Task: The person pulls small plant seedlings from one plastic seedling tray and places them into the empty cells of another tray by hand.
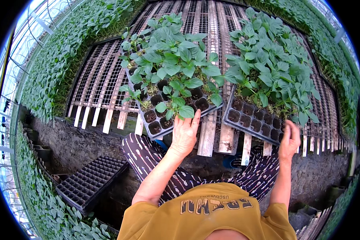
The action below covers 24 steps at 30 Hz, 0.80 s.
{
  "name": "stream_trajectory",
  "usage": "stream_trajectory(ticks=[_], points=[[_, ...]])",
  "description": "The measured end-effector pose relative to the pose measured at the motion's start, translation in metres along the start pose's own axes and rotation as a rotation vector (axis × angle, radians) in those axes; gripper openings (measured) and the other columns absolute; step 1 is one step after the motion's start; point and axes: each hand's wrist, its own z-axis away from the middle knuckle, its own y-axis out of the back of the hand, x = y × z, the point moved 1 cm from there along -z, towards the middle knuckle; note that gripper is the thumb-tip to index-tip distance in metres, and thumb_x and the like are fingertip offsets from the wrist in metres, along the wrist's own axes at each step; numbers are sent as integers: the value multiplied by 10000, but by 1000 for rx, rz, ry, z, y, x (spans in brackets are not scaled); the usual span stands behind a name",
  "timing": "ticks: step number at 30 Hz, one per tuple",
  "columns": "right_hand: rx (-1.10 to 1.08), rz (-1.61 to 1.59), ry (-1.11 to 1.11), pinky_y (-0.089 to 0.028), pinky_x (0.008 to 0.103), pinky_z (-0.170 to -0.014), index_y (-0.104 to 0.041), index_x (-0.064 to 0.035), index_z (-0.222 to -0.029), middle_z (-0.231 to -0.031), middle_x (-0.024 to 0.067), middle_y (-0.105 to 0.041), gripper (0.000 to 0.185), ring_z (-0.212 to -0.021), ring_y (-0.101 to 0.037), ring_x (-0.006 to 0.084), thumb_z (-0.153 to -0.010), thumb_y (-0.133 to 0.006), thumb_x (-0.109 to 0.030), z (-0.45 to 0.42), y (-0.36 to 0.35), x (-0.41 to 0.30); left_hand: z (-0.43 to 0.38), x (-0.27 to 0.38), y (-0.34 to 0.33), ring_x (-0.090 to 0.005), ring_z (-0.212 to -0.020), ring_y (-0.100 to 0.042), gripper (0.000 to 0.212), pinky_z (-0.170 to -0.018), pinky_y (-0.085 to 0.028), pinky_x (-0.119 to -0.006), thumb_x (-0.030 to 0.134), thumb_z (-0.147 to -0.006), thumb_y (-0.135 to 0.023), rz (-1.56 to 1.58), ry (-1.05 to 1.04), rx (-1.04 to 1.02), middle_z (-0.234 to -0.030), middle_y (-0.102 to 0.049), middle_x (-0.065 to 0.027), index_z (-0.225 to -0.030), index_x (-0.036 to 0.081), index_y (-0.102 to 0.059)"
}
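Observation:
My left hand is at the front edge of the left black plastic cell tray, its fingertips beneath the leaves of a front seedling. Whether the fingers grip the stem is hidden. This tray holds leafy seedlings, sparse and partly leaning, among several cells of bare soil. My right hand, slightly blurred, is by the front right corner of the right cell tray; its fingertips are near the cells, and contact is unclear. Dense green seedlings fill that tray's back, while the front rows show only dark soil.
Both trays rest on a slatted bench covered partly by black mesh. At the lower left sits a stack of empty cell trays. Seedling beds line the sides. My legs in patterned trousers are under the bench's front edge.

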Motion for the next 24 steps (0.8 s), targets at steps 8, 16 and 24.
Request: stream_trajectory(ticks=[8,16,24], points=[[-587,-370,-57,-497,288,-700,-616,27,-1098,-922,125,-635,240,-782,-620,189,-896,-552,-86,-2,-121,-80,22,-34,22,-287,-930,-555,453,-851,-426,-422,-3,-664,-573,144,-101,56,-892,-561,-98,-1114,33,-608],[-859,-640,-645,-415,265,-428,-621,65,-1016,-749,63,-639,211,-515,-518,106,-874,-591,-87,5,-193,-126,42,-59,53,-282,-975,-573,446,-843,-435,-418,-33,-657,-564,180,-156,19,-967,-616,-86,-1087,62,-640],[-1009,-978,-814,-491,222,-417,-587,48,-900,-778,110,-630,147,-567,-610,145,-900,-616,-97,52,-206,-154,51,-116,74,-345,-1060,-592,270,-948,-461,-442,-80,-670,-597,111,-56,125,-929,-654,-118,-907,33,-659]])
